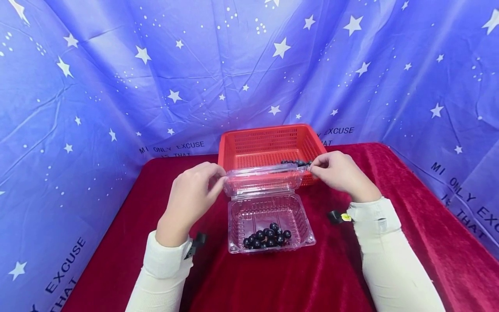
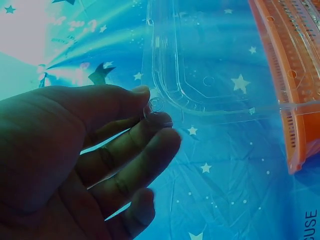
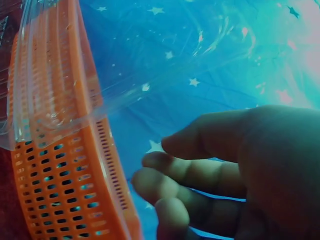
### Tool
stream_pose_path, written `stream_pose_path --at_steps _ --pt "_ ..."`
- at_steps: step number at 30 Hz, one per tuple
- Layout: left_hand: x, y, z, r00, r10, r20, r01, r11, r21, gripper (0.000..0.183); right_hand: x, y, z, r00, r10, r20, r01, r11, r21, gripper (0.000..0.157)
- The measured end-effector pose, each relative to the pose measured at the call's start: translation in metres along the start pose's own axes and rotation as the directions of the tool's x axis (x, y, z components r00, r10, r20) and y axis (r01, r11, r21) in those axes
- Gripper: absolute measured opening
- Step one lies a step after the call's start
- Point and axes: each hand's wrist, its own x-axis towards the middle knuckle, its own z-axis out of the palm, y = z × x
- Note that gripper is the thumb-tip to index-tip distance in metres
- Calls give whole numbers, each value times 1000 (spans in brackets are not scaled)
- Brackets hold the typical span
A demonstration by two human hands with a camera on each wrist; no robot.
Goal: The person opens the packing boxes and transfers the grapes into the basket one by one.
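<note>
A clear plastic clamshell box [image 1: 300,208] stands open on the cloth with dark grapes [image 1: 270,234] gathered near its front side. Its hinged lid [image 1: 265,187] is raised at the back. My left hand [image 1: 195,190] pinches the lid's left corner between thumb and index finger; in the left wrist view, the thumb [image 2: 120,97] presses on the small corner tab. Near the lid's right corner is my right hand [image 1: 341,173]. The right wrist view shows its loosely bent fingers [image 3: 155,185] apart from the lid, with nothing visible between them.
Behind the box stands a red perforated basket [image 1: 269,128], and more dark grapes [image 1: 298,163] lie inside at its right. Dark red cloth [image 1: 273,281] covers the table. A blue curtain with stars [image 1: 218,65] hangs around the back and sides.
</note>
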Motion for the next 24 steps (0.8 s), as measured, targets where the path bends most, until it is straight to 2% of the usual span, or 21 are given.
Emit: stream_pose_path --at_steps 5,16,21,24 --pt "0 0 1 1000 0 -7 0 999 -36 5 -5 -8 -3 997 -23 75 25 999 -22 16" --pt "1 -1 2 1000 3 -15 -4 997 -71 6 -14 -21 -6 990 -88 111 94 994 -57 21" --pt "1 -1 2 1000 5 -18 -7 997 -73 6 -17 -24 -5 985 -111 129 120 991 -65 18" --pt "1 -1 2 1000 6 -17 -8 997 -73 7 -19 -27 -5 980 -113 166 124 990 -60 15"
